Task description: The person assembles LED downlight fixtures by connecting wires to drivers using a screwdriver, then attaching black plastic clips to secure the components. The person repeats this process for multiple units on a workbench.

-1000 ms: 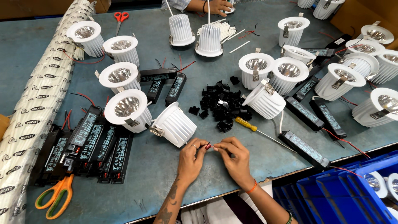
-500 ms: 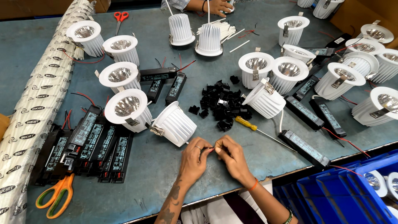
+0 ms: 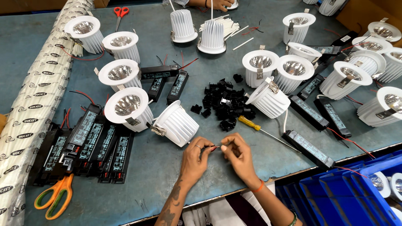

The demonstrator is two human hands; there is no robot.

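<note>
- Left hand (image 3: 196, 157) and right hand (image 3: 237, 154) pinch thin red wire ends (image 3: 214, 147) together, just above table edge.
- Risk: strands slip apart; fingertip grip is tiny.
- Downlight (image 3: 178, 124) nearby may tug the lead.

A lamp-assembly workshop; a grey workbench (image 3: 50, 62) is crowded with white downlights (image 3: 125, 106), black driver boxes (image 3: 90, 142), a screwdriver (image 3: 255, 126), blue crates (image 3: 335, 196).

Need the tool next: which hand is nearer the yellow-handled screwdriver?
Right. The right hand sits just below the yellow-handled screwdriver; the left hand is farther left, beside the white ribbed lamp housing.
</note>
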